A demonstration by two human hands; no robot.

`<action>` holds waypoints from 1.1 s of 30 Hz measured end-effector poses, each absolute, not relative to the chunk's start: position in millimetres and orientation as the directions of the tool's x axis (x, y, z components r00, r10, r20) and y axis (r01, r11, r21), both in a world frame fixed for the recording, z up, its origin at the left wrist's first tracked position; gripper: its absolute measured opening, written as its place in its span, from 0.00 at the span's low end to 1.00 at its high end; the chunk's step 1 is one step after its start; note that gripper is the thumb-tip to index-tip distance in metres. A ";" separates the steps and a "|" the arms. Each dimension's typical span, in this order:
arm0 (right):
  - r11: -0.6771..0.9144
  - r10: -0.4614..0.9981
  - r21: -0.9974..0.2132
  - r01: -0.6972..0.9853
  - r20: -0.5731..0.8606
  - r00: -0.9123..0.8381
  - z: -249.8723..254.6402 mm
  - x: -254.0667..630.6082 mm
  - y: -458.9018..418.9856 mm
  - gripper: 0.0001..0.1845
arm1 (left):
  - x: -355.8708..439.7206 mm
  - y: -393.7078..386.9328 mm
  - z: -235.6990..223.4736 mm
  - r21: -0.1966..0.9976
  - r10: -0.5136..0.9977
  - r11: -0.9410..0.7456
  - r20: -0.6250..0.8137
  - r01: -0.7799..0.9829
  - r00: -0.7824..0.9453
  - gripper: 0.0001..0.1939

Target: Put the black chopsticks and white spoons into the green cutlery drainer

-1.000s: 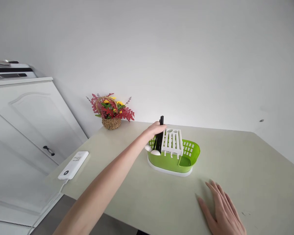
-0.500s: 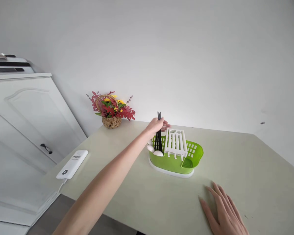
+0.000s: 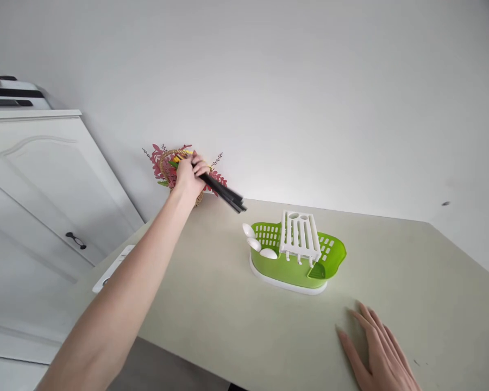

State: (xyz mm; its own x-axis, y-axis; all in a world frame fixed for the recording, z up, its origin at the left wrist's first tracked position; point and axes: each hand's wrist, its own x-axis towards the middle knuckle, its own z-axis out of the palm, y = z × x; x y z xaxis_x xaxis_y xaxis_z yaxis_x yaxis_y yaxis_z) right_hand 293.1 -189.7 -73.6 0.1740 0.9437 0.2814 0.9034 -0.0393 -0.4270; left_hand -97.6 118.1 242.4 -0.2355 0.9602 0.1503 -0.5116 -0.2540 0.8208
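Note:
My left hand is closed round a bundle of black chopsticks, slightly blurred, held in the air with their ends slanting down to the right. Below and to the right stands a green utensil basket on a white base. Several white spoons lean at its left end, their bowls showing over the rim. A white slotted rack with small hooks sits across its middle. Flat on the table with fingers spread, my right hand touches only the tabletop, in front of the basket's right end.
A wicker basket of artificial flowers stands against the wall, partly behind my left hand. My left forearm covers part of a white power bank. A white cabinet adjoins the table on the left.
My left hand has lifted the black chopsticks out of the green basket and carried them up and left, in front of the flowers. My right hand stays resting on the table.

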 end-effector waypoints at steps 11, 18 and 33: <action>-0.067 0.954 -0.429 0.901 0.237 0.183 -69.5 294.3 -190.6 0.36 | -161.9 69.9 113.4 0.891 0.940 0.328 -0.273 0.314 -0.205 0.12; -0.067 0.956 -0.397 0.916 0.238 0.173 -77.4 300.3 -191.3 0.37 | -170.2 58.2 62.1 0.724 0.938 0.273 -0.054 0.634 -0.342 0.14; -0.045 0.962 -0.335 0.941 0.238 0.131 -80.2 304.9 -192.3 0.37 | -166.3 35.8 24.3 0.348 0.965 0.188 0.110 0.918 -0.239 0.17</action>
State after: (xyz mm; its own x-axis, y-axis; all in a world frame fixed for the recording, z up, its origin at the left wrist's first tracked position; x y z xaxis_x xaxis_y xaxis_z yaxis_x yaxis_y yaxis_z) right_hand 304.9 -192.3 -80.2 0.1311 0.9624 0.2379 0.9411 -0.0454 -0.3352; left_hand -166.3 35.8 24.3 -0.2391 0.9647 0.1099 0.9185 0.1880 0.3479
